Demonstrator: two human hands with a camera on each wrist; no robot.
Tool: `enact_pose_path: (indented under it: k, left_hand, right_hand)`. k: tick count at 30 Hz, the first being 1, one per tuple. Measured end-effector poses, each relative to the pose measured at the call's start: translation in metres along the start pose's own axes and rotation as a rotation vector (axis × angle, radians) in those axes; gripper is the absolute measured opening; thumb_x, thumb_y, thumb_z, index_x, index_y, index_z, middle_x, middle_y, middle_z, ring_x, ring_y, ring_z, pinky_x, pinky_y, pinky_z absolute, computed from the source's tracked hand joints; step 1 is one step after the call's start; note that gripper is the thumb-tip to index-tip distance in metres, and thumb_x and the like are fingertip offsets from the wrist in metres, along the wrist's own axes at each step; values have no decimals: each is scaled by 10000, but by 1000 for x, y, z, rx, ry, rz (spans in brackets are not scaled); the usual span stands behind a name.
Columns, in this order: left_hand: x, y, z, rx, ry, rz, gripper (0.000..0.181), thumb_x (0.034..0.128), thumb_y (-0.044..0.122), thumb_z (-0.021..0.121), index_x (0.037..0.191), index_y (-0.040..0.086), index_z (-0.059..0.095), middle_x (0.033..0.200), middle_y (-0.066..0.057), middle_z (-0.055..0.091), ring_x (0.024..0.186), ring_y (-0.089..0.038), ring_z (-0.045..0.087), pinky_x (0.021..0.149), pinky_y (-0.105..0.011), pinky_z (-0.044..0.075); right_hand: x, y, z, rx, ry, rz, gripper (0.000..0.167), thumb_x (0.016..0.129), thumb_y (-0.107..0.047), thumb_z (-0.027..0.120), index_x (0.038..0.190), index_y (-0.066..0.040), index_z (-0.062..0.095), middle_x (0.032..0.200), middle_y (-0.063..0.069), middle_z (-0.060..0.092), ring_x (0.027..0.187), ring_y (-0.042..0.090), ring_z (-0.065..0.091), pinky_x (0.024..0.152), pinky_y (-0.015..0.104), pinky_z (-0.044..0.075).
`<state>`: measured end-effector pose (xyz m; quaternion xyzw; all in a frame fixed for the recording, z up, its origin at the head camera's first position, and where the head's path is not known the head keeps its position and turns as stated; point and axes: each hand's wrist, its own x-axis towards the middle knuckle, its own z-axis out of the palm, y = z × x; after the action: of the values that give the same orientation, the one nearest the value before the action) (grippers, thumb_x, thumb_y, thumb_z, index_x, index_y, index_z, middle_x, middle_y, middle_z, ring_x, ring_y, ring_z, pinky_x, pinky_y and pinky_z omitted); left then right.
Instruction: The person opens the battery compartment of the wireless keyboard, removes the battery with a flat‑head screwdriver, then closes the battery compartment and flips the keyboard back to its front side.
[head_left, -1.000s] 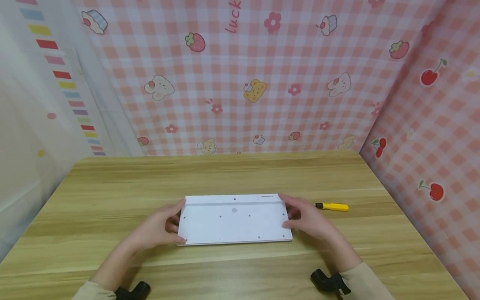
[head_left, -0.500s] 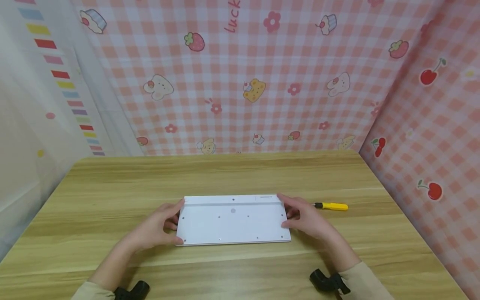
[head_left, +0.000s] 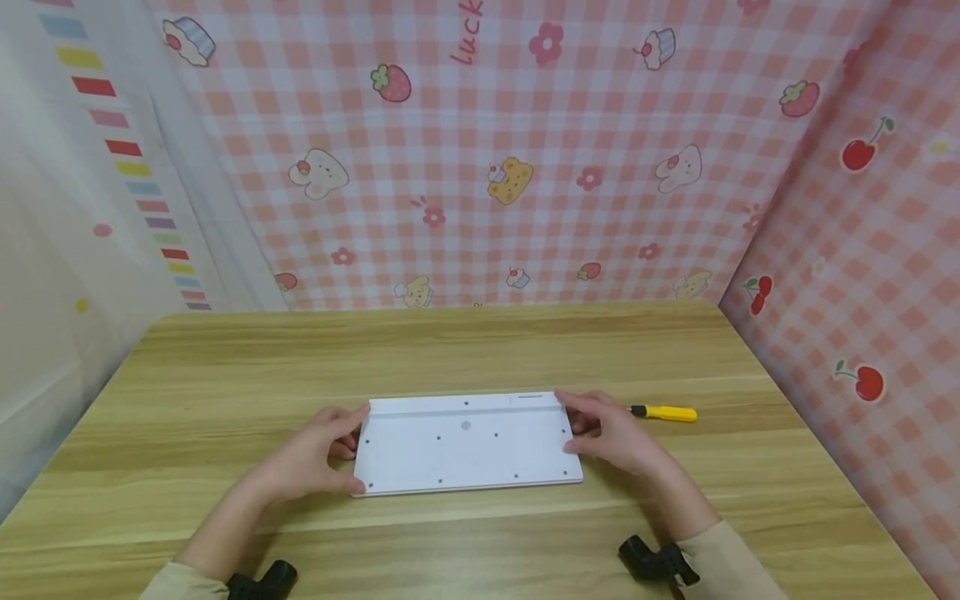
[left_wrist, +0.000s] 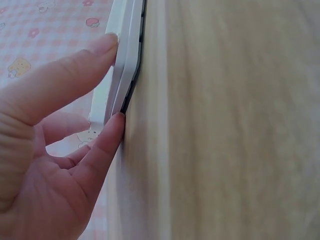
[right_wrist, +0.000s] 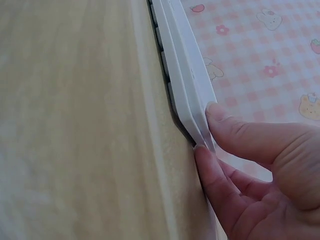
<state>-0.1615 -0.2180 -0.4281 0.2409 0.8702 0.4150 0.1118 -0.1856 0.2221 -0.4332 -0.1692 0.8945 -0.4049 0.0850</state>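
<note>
A white keyboard (head_left: 465, 458) lies underside up in the middle of the head view, its back dotted with several small screws or screw holes. Dark keys face down toward the table, as both wrist views show along its edge. At the left end, my left hand (head_left: 311, 458) holds it, thumb (left_wrist: 102, 45) on the white back and fingers at the edge. My right hand (head_left: 615, 433) grips the other end, thumb (right_wrist: 220, 115) on the back and a fingertip (right_wrist: 202, 150) by the keyed side. Whether the keyboard fully touches the table cannot be told.
To the right of my right hand lies a screwdriver with a yellow handle (head_left: 670, 413), its tip hidden behind the hand. Under everything is a wood-grain table (head_left: 480, 542). Pink checked cloth (head_left: 480, 167) hangs behind it and along the right side.
The keyboard's far edge has dropped slightly toward me, more at the left end. Both hands keep their grip and shift very little. The screwdriver stays where it was.
</note>
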Motion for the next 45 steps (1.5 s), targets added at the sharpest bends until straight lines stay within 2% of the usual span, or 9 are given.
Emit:
enact_pose_path:
  k: [7, 12, 18, 21, 25, 29, 37, 39, 45]
  left_hand:
    - [0, 2, -1, -4, -7, 5, 1022, 691, 123, 914, 1476, -126, 307, 1241, -236, 442, 991, -240, 543, 855, -278, 539]
    - [1, 3, -5, -3, -5, 23, 905, 768, 160, 867, 1452, -135, 354, 1256, -248, 462, 1005, -251, 553, 861, -302, 541]
    - [7, 9, -11, 118, 114, 68, 629, 820, 193, 825, 1323, -85, 569, 1246, -212, 575, 1070, -337, 592, 910, -465, 519]
    - [14, 15, -11, 135, 169, 69, 553, 833, 214, 817, 1283, -42, 622, 1239, -177, 619, 1125, -363, 590, 958, -544, 473]
    - [26, 23, -8, 145, 202, 90, 516, 849, 247, 803, 1267, -12, 645, 1265, -153, 638, 1187, -364, 569, 1001, -554, 438]
    - [39, 28, 0, 140, 211, 149, 505, 856, 238, 798, 1269, -10, 646, 1290, -147, 633, 1223, -357, 557, 1021, -536, 429]
    - [65, 40, 21, 98, 234, 213, 522, 833, 167, 808, 1294, -2, 631, 1257, -147, 655, 1190, -335, 590, 1032, -507, 429]
    - [70, 40, 26, 66, 237, 222, 527, 827, 155, 813, 1301, 14, 632, 1244, -144, 663, 1178, -321, 602, 1033, -501, 431]
    - [83, 40, 34, 0, 205, 194, 524, 821, 169, 820, 1281, -9, 642, 1264, -125, 656, 1204, -307, 589, 1055, -477, 414]
  right_hand:
    - [-1, -1, -1, -1, -9, 0, 652, 857, -79, 775, 1452, -78, 507, 1246, 145, 529, 965, 226, 537, 822, 300, 527]
    - [-3, -3, -2, -22, 4, -9, 631, 861, -111, 779, 1435, -57, 522, 1254, 157, 532, 969, 222, 551, 829, 311, 525]
    - [-1, -8, -2, -36, 64, -69, 495, 890, -136, 754, 1356, -61, 607, 1228, 127, 576, 989, 224, 587, 897, 396, 520]
    - [2, -13, -4, -19, 99, -90, 413, 898, -129, 744, 1296, -61, 653, 1192, 101, 612, 1004, 246, 593, 904, 424, 525]
    - [9, -18, -5, -6, 128, -116, 349, 899, -125, 742, 1232, -37, 685, 1187, 112, 635, 1027, 278, 607, 909, 438, 525]
    - [17, -22, -4, -13, 122, -119, 344, 896, -152, 751, 1217, -46, 692, 1212, 100, 632, 1087, 303, 604, 964, 471, 495]
    - [34, -22, 1, -67, 119, -152, 312, 887, -160, 761, 1182, -70, 713, 1233, 95, 639, 1148, 312, 569, 1007, 529, 444]
    - [38, -20, 3, -62, 109, -151, 323, 888, -158, 759, 1194, -70, 707, 1235, 100, 636, 1142, 320, 572, 1009, 524, 444]
    - [45, -18, 7, -28, 65, -105, 320, 894, -126, 748, 1207, -74, 700, 1231, 93, 645, 1132, 297, 578, 1006, 495, 449]
